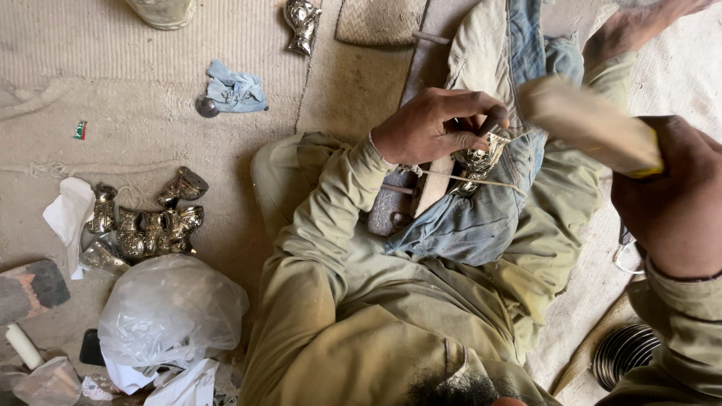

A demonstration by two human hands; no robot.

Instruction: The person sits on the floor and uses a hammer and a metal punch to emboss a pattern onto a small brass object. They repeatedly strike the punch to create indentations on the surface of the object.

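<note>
A person sits on the floor with a blue cloth (466, 225) over the lap. A big plastic bag (169, 308) lies to one side, near a pile of shiny pieces (147, 225). The right hand (673, 195) grips a wooden block (587, 124). The left hand (436, 124) pinches a shiny piece (477, 162) against the cloth.
</note>
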